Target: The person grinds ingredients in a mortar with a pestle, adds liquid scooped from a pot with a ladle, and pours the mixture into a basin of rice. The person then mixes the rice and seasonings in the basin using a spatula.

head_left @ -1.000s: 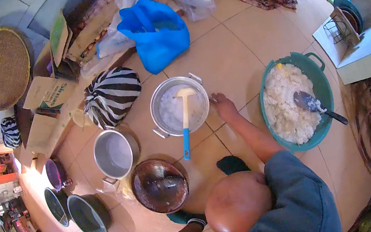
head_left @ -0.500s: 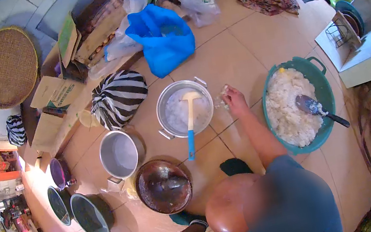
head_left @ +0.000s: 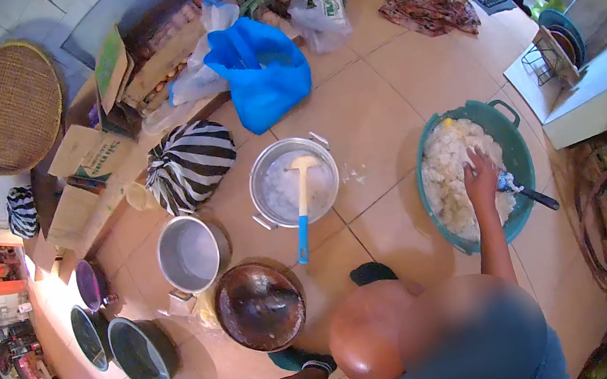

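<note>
My right hand (head_left: pixel 481 173) reaches into the green basin (head_left: pixel 446 225) and rests over the heap of white rice (head_left: pixel 444 181). Its fingers are spread, and I see nothing gripped in them. Beside it a dark-handled spatula (head_left: pixel 536 195), rice stuck to its blade, leans over the basin's right rim. A metal pot (head_left: pixel 259 197) on the floor holds a pale, cloudy mass with a wooden-headed, blue-handled ladle (head_left: pixel 302 198) across it. White rice scraps (head_left: pixel 354 175) lie on the tiles between pot and basin. My left hand does not show clearly.
A second metal pot (head_left: pixel 183 280) and a round brown lid-like dish (head_left: pixel 264 333) stand to the left, with dark tubs (head_left: pixel 130 366) beyond. A striped bundle (head_left: pixel 190 165) and a blue bag (head_left: pixel 271 98) sit farther back. A low ledge (head_left: pixel 599 117) borders the right.
My right hand has moved right from the rice scraps beside the pot into the green basin, onto the rice. Fewer scraps show on the floor. The view has shifted slightly.
</note>
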